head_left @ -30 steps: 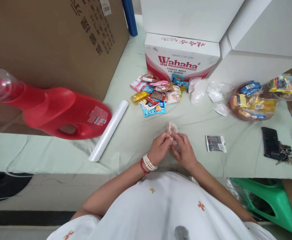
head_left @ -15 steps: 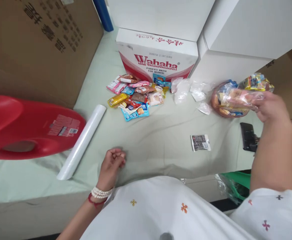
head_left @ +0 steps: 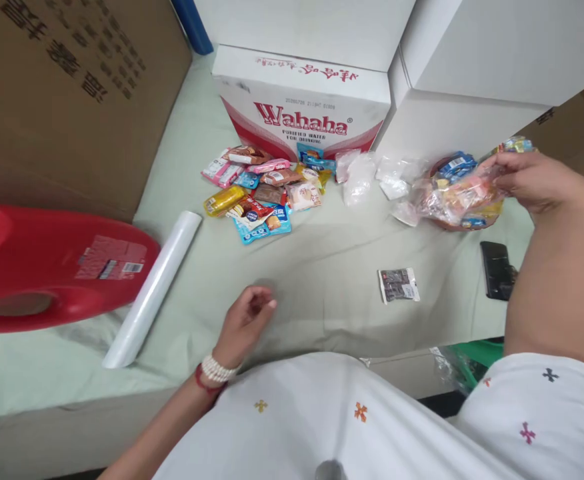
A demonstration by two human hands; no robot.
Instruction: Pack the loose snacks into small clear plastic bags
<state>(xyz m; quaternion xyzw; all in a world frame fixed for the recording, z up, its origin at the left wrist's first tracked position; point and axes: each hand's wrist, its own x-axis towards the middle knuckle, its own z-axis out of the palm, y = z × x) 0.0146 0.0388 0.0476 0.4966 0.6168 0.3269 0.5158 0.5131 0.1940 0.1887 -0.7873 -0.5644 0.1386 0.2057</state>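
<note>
My right hand (head_left: 537,175) pinches a clear plastic packet (head_left: 467,193) with pink and orange contents. The crinkled packet hangs over a round brown basket (head_left: 465,225) of wrapped snacks and covers part of it. Low over the front of the cloth, my left hand (head_left: 246,321) has its fingers loosely curled, its thumb apart and nothing in it. A small dark snack packet (head_left: 399,285) lies flat between the two hands. Farther back, a pile of colourful wrapped snacks (head_left: 267,193) sits beside several clear plastic bags (head_left: 359,179).
A white Wahaha carton (head_left: 305,107) stands behind the snacks, with white boxes (head_left: 467,113) to its right. At left are a large brown carton (head_left: 72,133), a red plastic container (head_left: 62,260) and a white roll (head_left: 155,290). A black phone (head_left: 495,270) lies at right.
My right hand has moved slightly left and up, with the clear packet now hanging lower over the basket. My left hand has shifted right, its thumb now more stretched out.
</note>
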